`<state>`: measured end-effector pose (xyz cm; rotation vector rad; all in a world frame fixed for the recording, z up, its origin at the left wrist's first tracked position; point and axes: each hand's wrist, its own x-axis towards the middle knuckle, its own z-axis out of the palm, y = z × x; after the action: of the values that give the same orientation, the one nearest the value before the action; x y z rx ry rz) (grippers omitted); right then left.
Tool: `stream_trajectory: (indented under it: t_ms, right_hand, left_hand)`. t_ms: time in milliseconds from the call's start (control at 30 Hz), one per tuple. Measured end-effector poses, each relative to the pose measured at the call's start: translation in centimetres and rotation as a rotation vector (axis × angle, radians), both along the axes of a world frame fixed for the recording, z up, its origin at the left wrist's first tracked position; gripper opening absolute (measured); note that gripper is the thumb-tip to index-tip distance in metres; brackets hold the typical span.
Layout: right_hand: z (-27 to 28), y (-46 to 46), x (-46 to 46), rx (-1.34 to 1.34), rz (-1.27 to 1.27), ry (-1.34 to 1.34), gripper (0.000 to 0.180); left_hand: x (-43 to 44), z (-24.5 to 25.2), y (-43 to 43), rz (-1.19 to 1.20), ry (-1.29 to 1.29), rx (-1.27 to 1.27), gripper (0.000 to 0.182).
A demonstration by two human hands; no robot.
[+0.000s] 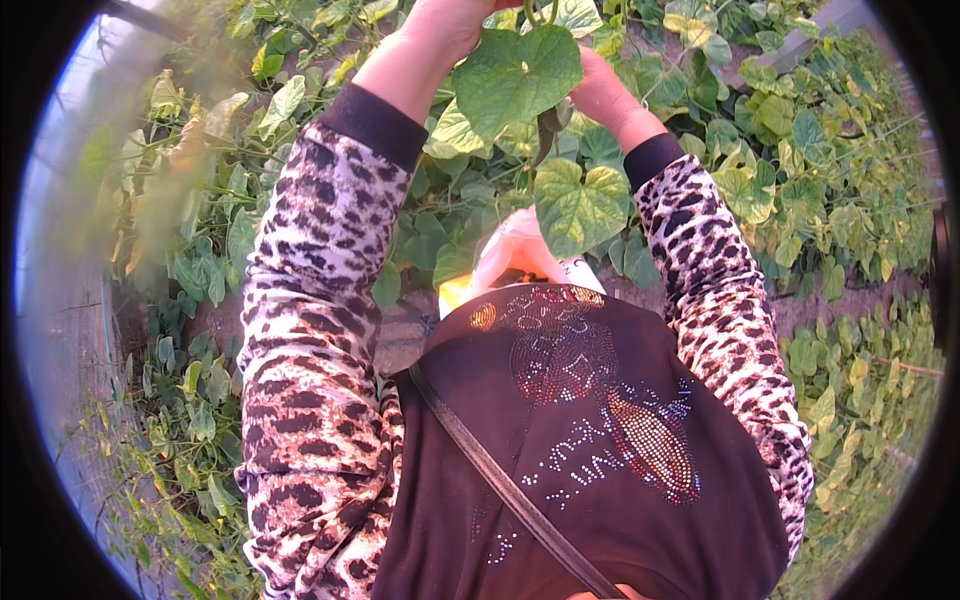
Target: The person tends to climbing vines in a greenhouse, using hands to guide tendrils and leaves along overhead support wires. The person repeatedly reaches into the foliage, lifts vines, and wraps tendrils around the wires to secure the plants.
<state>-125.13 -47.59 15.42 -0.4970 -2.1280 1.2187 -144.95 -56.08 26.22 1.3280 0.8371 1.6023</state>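
Both my arms reach up into leafy climbing vines. My left hand is at the top edge, its fingers mostly cut off by the frame, beside a large heart-shaped leaf. My right hand is partly behind that leaf, near a brownish, curled plant part; its fingertips are hidden. Lower down, another heart-shaped leaf hangs in front of an open plastic bag at my waist. Small dark pieces show inside the bag, but I cannot tell what they are.
Dense vines with green and yellowing leaves rise ahead and on both sides. Thin strings run through those on the right. A pale beam crosses at upper right. Bare soil shows below the foliage. Translucent sheeting stands at far left.
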Motion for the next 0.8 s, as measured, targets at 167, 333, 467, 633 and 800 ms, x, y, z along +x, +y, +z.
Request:
stream_trajectory:
  t_ms: [167, 333, 467, 633, 800]
  right_hand:
    - [-6.6, 3.3, 5.2, 0.098, -0.173, -0.031, 0.025]
    - [-9.8, 3.1, 8.5, 0.172, -0.378, -0.289, 0.023]
    - [-12.1, 2.7, 9.6, 0.125, -0.42, -0.359, 0.025]
    - [-11.2, 1.0, 9.9, -0.06, -0.399, -0.811, 0.025]
    - [-10.1, 0.0, 10.6, -0.119, -0.405, -0.577, 0.034]
  left_hand:
    - [4.0, -6.3, 4.7, -0.204, -0.214, -0.153, 0.028]
    - [6.9, -11.4, 7.1, -0.279, -0.329, -0.345, 0.028]
    - [8.7, -14.7, 7.9, -0.313, -0.282, -0.366, 0.027]
    - [8.5, -17.5, 7.0, -0.335, -0.318, -0.378, 0.026]
    - [6.0, -18.1, 7.8, -0.191, -0.216, -0.353, 0.024]
